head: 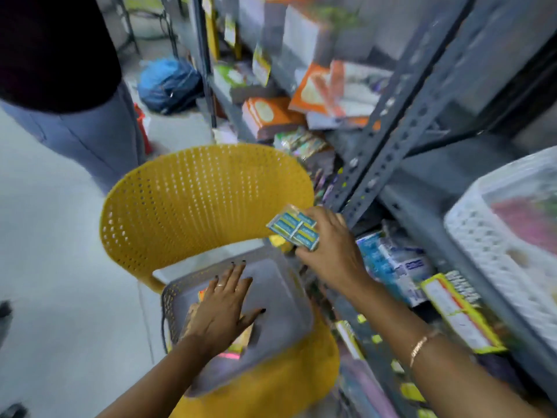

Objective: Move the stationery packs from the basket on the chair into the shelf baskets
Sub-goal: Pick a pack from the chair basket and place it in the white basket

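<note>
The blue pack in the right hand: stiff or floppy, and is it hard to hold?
The blue pack probably stays fairly stiff: it juts flat past the right hand without drooping. Its glossy wrap may be slippery. It seems light, pinched only at one edge.

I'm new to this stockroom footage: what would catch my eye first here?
The yellow chair dominates the middle, with a grey basket on its seat. The right hand holds a blue pack above the basket's far corner, while the left hand lies flat inside the basket. Grey shelves crammed with stock fill the right side.
</note>
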Available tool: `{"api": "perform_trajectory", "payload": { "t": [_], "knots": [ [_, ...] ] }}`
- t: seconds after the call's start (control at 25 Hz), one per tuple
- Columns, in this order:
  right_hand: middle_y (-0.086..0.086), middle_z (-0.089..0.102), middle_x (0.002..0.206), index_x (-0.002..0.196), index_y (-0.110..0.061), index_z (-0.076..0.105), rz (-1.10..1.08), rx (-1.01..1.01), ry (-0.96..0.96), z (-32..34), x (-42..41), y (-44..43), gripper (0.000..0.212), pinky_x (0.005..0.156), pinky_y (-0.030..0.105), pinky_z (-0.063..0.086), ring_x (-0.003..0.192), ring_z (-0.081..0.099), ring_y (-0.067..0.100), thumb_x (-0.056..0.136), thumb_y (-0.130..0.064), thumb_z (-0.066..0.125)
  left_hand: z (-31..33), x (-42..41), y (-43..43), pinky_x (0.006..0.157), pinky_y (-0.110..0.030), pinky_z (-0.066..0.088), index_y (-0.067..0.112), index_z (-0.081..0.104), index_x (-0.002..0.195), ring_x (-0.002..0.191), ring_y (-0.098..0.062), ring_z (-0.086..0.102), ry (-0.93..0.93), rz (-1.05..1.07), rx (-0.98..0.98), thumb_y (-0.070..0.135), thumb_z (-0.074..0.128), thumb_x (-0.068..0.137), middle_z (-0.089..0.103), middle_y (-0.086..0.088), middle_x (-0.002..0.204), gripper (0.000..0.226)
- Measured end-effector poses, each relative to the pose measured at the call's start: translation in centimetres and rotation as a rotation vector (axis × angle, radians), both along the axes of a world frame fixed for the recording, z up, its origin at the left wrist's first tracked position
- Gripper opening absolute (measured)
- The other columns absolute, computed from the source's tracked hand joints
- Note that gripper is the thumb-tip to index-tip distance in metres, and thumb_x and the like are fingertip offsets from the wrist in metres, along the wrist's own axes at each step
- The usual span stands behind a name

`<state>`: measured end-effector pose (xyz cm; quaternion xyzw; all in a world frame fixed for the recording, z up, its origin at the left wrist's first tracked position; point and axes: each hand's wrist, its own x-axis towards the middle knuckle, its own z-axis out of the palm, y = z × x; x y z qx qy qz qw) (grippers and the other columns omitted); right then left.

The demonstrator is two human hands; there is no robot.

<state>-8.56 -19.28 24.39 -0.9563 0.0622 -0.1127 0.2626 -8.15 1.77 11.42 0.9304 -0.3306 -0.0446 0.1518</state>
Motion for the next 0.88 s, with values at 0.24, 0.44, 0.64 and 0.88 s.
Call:
{"api": "perform_trajectory", "payload": {
  "t": [0.24, 0.44, 0.64, 0.88],
  "knots": [
    [0.004, 0.062, 0.109, 0.111, -0.019, 0.052, -0.111, 0.049, -0.146, 16.1, -5.9, -4.0, 0.052, 0.087, 0.037, 0.044, 0.104, 0.051, 0.024, 0.059, -0.027, 0.056, 14.5, 2.5, -7.7, 0.091, -0.054, 0.042, 0.007, 0.057, 0.119, 0.129, -0.037, 0.037, -0.226, -0.166, -0.219, 0.068, 0.014, 0.090, 0.038, -0.017, 0.144, 0.080],
    [0.012, 0.064, 0.110, 0.109, -0.012, 0.055, -0.370, 0.009, -0.164, 22.0, -12.4, -12.8, 0.048, 0.089, 0.039, 0.046, 0.102, 0.058, 0.030, 0.063, -0.022, 0.066, 22.5, -0.5, -18.4, 0.094, -0.054, 0.040, 0.003, 0.058, 0.115, 0.125, -0.037, 0.043, -0.332, -0.394, -0.337, 0.067, 0.013, 0.090, 0.047, -0.021, 0.137, 0.082],
    [0.018, 0.064, 0.113, 0.111, -0.010, 0.054, -0.681, 0.016, -0.052, 19.8, -18.7, -21.4, 0.050, 0.089, 0.039, 0.047, 0.104, 0.059, 0.031, 0.066, -0.020, 0.073, 23.8, -3.9, -24.8, 0.109, -0.051, 0.016, 0.009, 0.045, 0.135, 0.137, -0.032, 0.022, -0.382, -0.697, -0.292, 0.070, 0.007, 0.088, 0.032, -0.012, 0.148, 0.085],
    [0.017, 0.060, 0.121, 0.118, -0.009, 0.050, -0.827, -0.013, 0.089, 16.7, -22.0, -26.3, 0.051, 0.083, 0.036, 0.048, 0.106, 0.058, 0.032, 0.073, -0.019, 0.072, 22.2, -3.9, -25.9, 0.108, -0.039, 0.000, 0.013, 0.047, 0.135, 0.133, -0.027, 0.031, -0.288, -0.758, -0.261, 0.069, 0.011, 0.090, 0.046, -0.009, 0.139, 0.080]
  ]
}}
